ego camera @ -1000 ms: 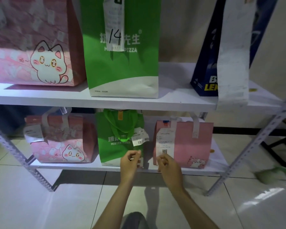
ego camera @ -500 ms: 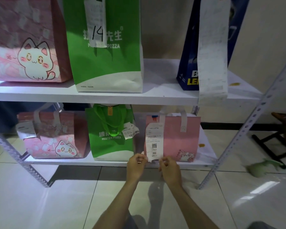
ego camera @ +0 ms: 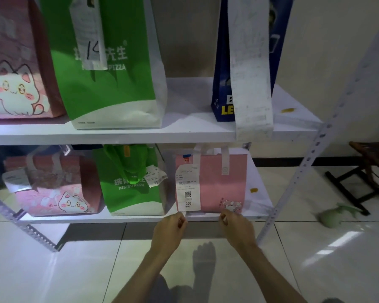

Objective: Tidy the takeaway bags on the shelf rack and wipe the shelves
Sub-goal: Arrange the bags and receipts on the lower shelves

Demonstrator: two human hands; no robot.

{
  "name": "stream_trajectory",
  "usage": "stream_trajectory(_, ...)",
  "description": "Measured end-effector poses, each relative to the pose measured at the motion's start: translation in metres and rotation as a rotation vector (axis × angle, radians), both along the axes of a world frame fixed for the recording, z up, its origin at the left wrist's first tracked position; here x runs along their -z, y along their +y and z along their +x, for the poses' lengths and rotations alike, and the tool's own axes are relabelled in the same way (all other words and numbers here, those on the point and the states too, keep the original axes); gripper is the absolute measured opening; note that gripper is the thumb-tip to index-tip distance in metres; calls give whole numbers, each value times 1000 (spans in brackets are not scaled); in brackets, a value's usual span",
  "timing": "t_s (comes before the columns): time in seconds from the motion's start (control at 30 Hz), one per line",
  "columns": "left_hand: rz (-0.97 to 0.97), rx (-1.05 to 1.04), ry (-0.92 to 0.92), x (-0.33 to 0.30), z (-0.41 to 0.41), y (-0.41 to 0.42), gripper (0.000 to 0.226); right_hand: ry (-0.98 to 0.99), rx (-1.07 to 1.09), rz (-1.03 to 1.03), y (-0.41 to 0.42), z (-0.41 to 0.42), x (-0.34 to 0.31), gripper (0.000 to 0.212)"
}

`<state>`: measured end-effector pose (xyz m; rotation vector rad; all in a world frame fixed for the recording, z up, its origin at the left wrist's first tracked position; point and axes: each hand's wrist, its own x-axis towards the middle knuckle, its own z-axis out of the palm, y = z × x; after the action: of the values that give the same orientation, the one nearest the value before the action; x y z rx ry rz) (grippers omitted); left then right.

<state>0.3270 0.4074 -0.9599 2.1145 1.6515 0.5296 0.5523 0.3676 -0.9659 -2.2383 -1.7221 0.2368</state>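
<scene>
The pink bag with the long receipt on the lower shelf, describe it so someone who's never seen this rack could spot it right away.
Find the lower shelf of the white rack and go to its right end. The pink bag stands there, right of the small green bag, with the person's hands just below it. Unlike the other pink bag at the left end, it is plain pink and carries a long white receipt with a QR code and the number 366.

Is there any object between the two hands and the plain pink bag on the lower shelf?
Nothing visible does. The left hand and right hand are at the front edge of the white lower shelf, directly below the plain pink bag; only its hanging white receipt covers the bag's front.
</scene>
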Motion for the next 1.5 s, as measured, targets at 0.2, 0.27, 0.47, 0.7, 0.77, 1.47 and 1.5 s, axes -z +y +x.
stream_trajectory(0.2, -19, 29, 195, -117, 1, -24, 13, -61, -58, -91, -30, 9, -108, 20)
stream_trajectory(0.27, -18, 50, 205, -165, 1, -34, 13, -59, -54, -114, -44, 10, -158, 21)
stream_trajectory(0.47, -47, 33, 218, -336, 6, -59, 17, -24, -77, -113, -73, 4, -335, 19)
stream_trajectory(0.7, -47, 76, 183, -552, 13, -93, 15, 47, -148, -121, -103, -5, -534, 21)
stream_trajectory(0.77, -68, 77, 173, -597, 10, -108, 14, 66, -147, -103, -115, -7, -577, 19)
stream_trajectory(1.47, 59, 170, 24, -705, 44, -250, 24, 118, 127, 84, -297, 25, -695, 15)
stream_trajectory(1.5, 63, 173, 26, -707, 52, -255, 21, 128, 131, 91, -303, 33, -694, 15)
